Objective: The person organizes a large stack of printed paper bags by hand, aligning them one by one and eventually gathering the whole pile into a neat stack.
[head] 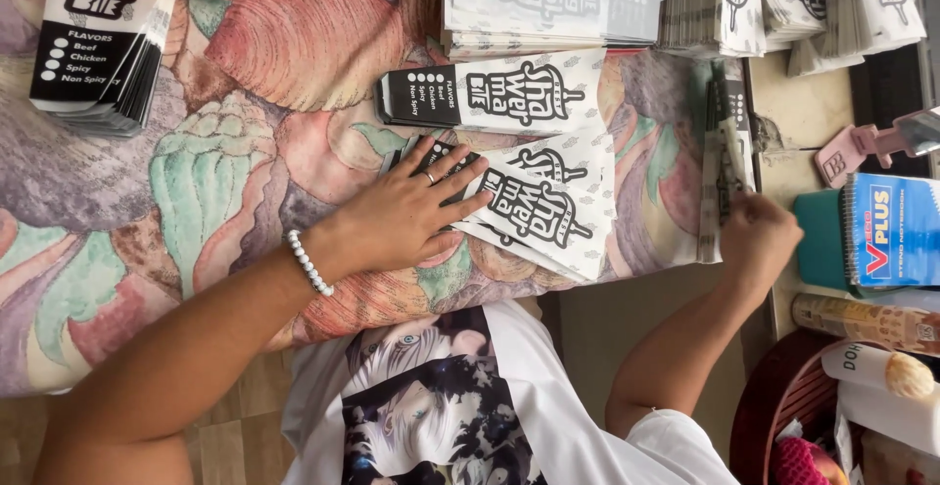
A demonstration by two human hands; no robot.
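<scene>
**Flat hand, pinched edge: paper sleeves on a patterned cloth**

Broadly, a floral cloth (245, 103) in pink, green and purple covers the work surface, and printed paper sleeves lie over it in heaps. The biggest heaps sit along the far edge: a tall white stack (548, 0) and fanned bundles (803, 0) beside it. A black-ended bundle (93, 49) rests at the far left corner, well apart from the hands.

Nearer, one single sleeve (499, 96) lies alone, and just below it a loose fan of sleeves (543, 206) spreads under the left hand (406, 216). That hand lies palm down with its fingers spread, pressing the black ends of the fan flat; a ring shows on one finger and a white bead bracelet (310, 263) circles the wrist.

The right hand (756, 235) reaches to the cloth's edge, fingers curled together and pinching the near end of a narrow folded sleeve (723, 167) that stands on its edge.

Doing this well probably means keeping the left palm's weight even so the fan cannot slide, and gripping the folded piece close to its crease so that it stays straight and does not buckle.

Smaller things crowd the right margin: a blue spiral notebook (896, 230), a pink clip holder (871, 152) and a reddish basket (774, 397).
</scene>
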